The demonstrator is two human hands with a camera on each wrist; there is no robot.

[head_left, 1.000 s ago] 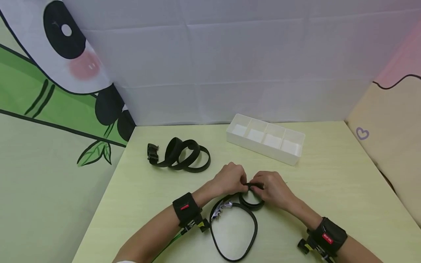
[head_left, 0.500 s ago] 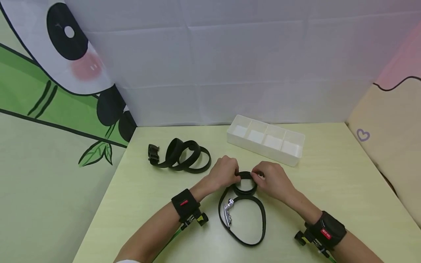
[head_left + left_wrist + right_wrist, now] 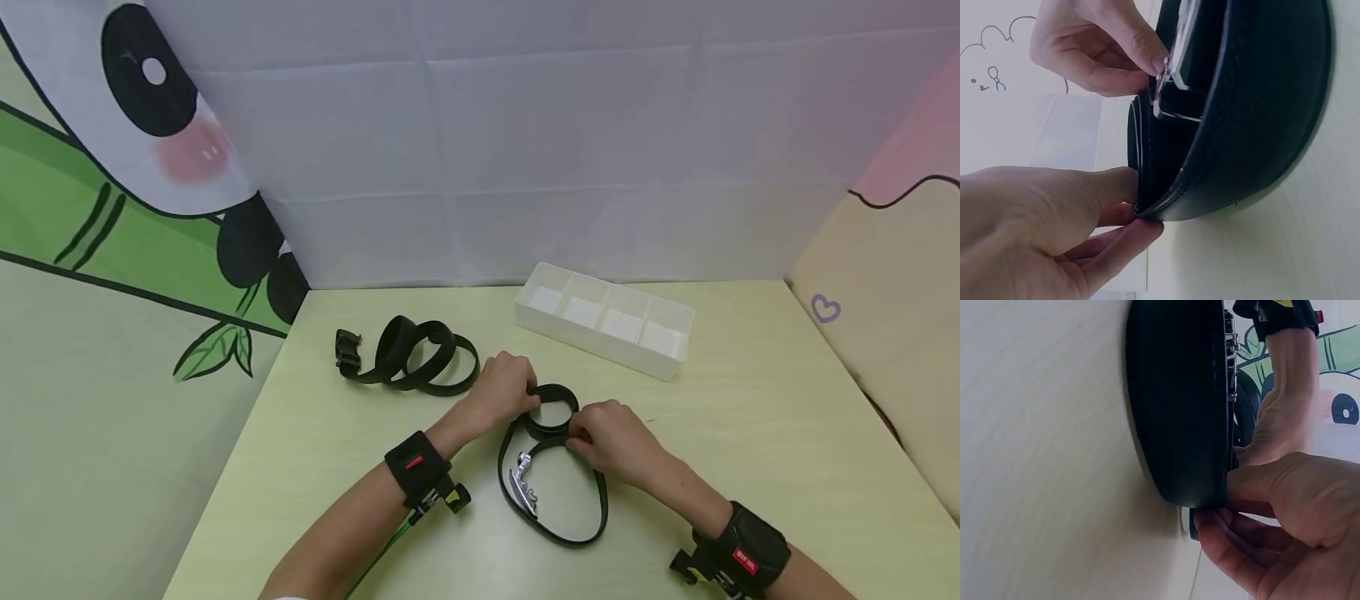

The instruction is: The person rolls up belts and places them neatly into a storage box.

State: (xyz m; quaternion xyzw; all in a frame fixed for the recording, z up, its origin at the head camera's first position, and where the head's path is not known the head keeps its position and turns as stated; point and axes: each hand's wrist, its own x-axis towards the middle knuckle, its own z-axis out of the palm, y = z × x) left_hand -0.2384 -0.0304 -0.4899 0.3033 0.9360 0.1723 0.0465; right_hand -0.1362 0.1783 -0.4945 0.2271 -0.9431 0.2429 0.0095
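Note:
A black belt [image 3: 1266, 119] with a silver buckle [image 3: 522, 485] stands on edge on the table. One part is wound into a small coil [image 3: 551, 429], and the rest spreads into a wider loop towards the person, with the buckle inside its left side. At the coil's left side, the left hand [image 3: 506, 387] pinches the strap between thumb and fingers. The right hand [image 3: 618, 442] pinches the strap where coil and wide loop meet, thumb on one face and fingers on the other, as the right wrist view shows.
Another black belt or strap [image 3: 397, 367] lies loosely curled at the back left, a dark clip at its end. Behind the hands, near the wall, stands a white divided tray [image 3: 592, 340] with several compartments. Decorated panels rise at the back and sides.
The small coil has shifted left and away from the person, with the left hand. The right hand has let go of the coil's upper part and now grips lower, beside the wide loop.

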